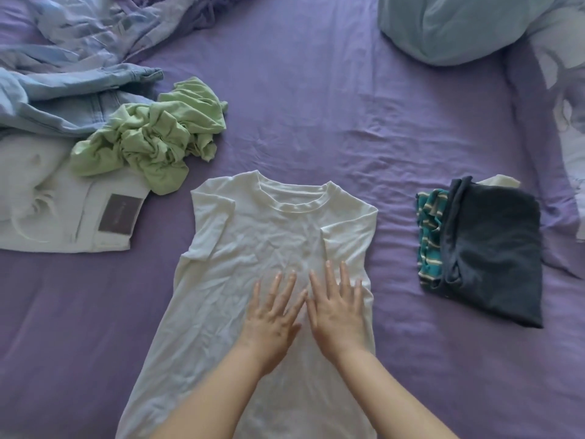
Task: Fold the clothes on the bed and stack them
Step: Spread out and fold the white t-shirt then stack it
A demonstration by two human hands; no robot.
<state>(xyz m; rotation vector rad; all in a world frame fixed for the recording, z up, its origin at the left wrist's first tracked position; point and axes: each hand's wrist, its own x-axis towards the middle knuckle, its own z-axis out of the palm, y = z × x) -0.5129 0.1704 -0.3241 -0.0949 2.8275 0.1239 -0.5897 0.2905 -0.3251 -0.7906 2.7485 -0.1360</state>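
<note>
- Head view shows me the white T-shirt (pixel 253 264) lying face up in the middle of the bed (pixel 316 106), both sleeves already turned in over the body.
- My left hand (pixel 272 315) and right hand (pixel 337 312) lie flat side by side on its chest, fingers straight and spread; neither grip holds anything.
- I judge this as smoothing before the final fold. Pressing unevenly could drag the thin cloth and undo the right sleeve fold, just beyond my fingertips.
- Creases across the chest may get locked in if I fold too soon.
- The folded stack (pixel 487 248) sits well apart on the right; carrying a loose fold there could let it spill open.
- The green garment (pixel 152 141) and jeans (pixel 79 99) wait unfolded at left.
</note>
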